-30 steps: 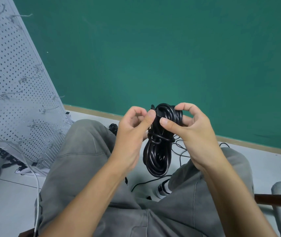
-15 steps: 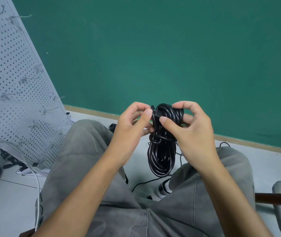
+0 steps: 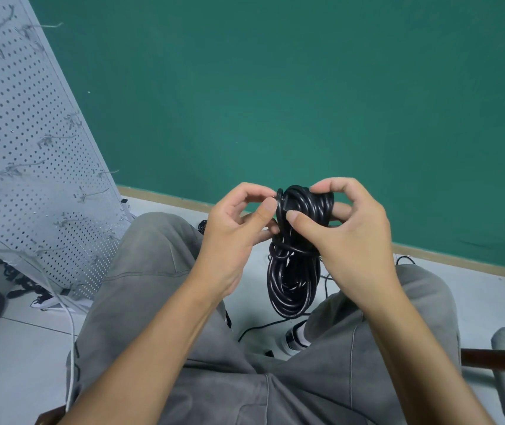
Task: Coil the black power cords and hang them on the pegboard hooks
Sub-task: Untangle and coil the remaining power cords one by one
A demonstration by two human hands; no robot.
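Green wall, pale tiled floor: we finish binding a cord.
Our left hand (image 3: 239, 228) now pinches the end; our right hand (image 3: 346, 228) has risen slightly, gripping the coiled black power cord (image 3: 294, 271) above our knees. White perforated pegboard (image 3: 30, 148) waits left.

Black cord (image 3: 292, 280), grey trousers (image 3: 153, 271), teal wall (image 3: 275, 87), white perforated pegboard (image 3: 15, 133).
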